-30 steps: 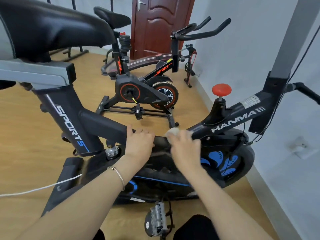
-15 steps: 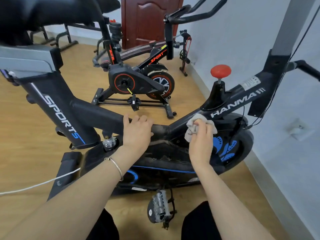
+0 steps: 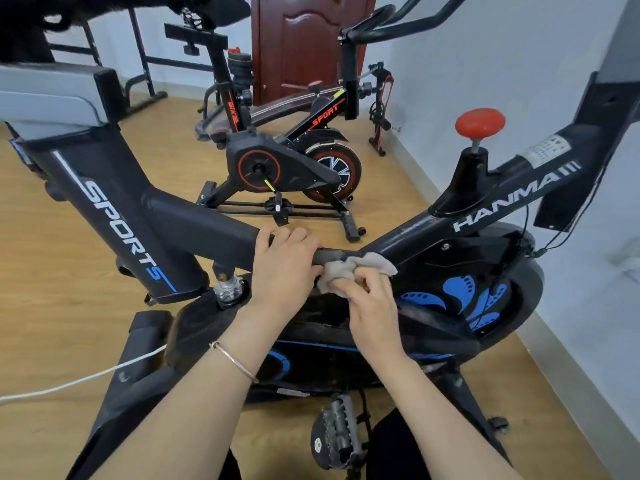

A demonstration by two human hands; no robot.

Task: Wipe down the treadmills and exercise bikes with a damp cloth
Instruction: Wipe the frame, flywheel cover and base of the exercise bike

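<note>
pedal: a grey metal pedal [image 3: 337, 434] hangs nearest, low between the person's two forearms.
cable: a thin white cable [image 3: 79, 379] trails left over the pale wooden floor [image 3: 52, 271].
left hand: the left hand [image 3: 282, 268], with a slim metal bracelet [image 3: 233, 360] at the wrist, curls over the matte black frame tube [image 3: 194, 223] of the near exercise bike and grips it.
right hand: the right hand [image 3: 372, 306] holds a crumpled beige-grey cloth [image 3: 349, 268] bunched in its fingers, pressed to the frame where the two tubes meet in a v.
change: half a second ago the cloth sat higher on the sloping tube lettered hanma, apart from the left hand. it has now slid back down to the joint and touches the left hand's fingers.
meaning: this looks like a back-and-forth stroke. the joint is being wiped, and most of this bike likely remains to do.
edges: the left hand blocks the stroke on the left. up the slope stands a round red plastic knob [image 3: 479, 123] on its black post. below is the black wheel cover with blue petals [image 3: 485, 299].
open room: the sloping tube is free between the joint and the knob post. the pale grey wall [image 3: 519, 46] stands near on the right.
far: a black and red exercise bike [image 3: 294, 164] stands well apart and untouched, before a dark red wooden door [image 3: 304, 39].
</note>
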